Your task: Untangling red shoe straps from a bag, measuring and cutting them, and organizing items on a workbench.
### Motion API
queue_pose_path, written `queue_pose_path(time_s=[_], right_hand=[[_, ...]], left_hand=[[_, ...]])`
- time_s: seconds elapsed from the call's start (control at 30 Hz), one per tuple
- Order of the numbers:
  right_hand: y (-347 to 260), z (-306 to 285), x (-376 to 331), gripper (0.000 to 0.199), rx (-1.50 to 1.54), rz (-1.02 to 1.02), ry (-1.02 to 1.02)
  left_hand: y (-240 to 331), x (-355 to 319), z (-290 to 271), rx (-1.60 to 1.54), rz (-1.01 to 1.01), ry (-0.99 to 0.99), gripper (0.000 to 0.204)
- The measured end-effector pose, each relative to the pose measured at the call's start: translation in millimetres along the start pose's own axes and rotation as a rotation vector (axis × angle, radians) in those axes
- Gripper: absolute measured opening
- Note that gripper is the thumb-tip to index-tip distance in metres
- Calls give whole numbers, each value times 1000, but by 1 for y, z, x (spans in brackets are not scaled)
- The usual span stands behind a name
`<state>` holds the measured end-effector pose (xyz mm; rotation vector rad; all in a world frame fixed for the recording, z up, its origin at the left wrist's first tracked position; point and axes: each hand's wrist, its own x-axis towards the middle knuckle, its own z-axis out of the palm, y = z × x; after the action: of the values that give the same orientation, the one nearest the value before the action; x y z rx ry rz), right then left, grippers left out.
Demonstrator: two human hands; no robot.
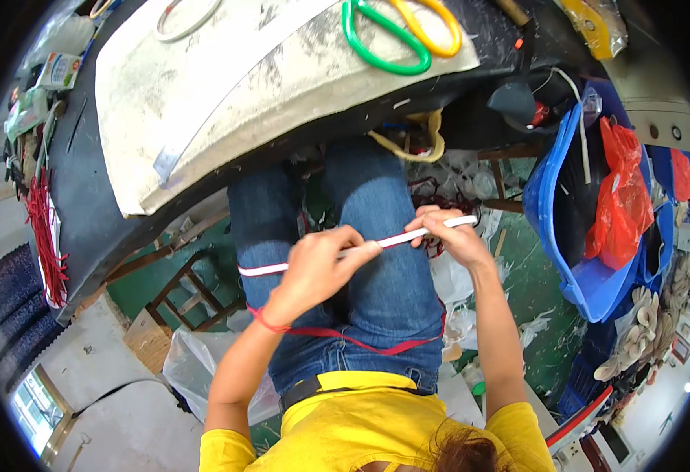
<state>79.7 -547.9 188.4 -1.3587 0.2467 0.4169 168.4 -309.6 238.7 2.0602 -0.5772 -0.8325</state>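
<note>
A narrow white strip with a red edge (pixel 262 270) stretches across my thighs, over my blue jeans. My left hand (pixel 325 263) pinches it near the middle, thumb laid along it. Further right, my right hand (pixel 452 237) grips the same strip, and its white end sticks out past the fingers. From near my left wrist, a red ribbon (pixel 368 344) sags across my lap to the right. Whether the ribbon and the strip are one piece, I cannot tell.
Ahead is a black-edged table with a stained white board (pixel 282 102). Scissors with green and yellow handles (pixel 392 49) and a white ring (pixel 173 33) lie on it. Red cords (pixel 44 236) hang at the left edge. To the right stands a blue bin (pixel 544 212) with a red bag (pixel 621 197).
</note>
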Motion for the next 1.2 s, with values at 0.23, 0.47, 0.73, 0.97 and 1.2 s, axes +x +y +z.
queue_pose_path(time_s=[0.23, 0.47, 0.73, 0.97, 1.2], right_hand=[[4, -8, 5, 36, 55, -32, -65], [3, -7, 6, 34, -11, -45, -96], [-5, -10, 2, 33, -56, -62, -99], [-13, 1, -3, 32, -110, -54, -3], [-8, 4, -3, 27, -8, -20, 43]], left_hand=[[-11, -8, -14, 60, 73, -27, 20], [-35, -64, -67, 321, -37, 78, 19], [-126, -143, -117, 469, -133, 384, 16], [-115, -93, -102, 789, 111, 589, 13], [15, 2, 10, 67, 51, -42, 26]])
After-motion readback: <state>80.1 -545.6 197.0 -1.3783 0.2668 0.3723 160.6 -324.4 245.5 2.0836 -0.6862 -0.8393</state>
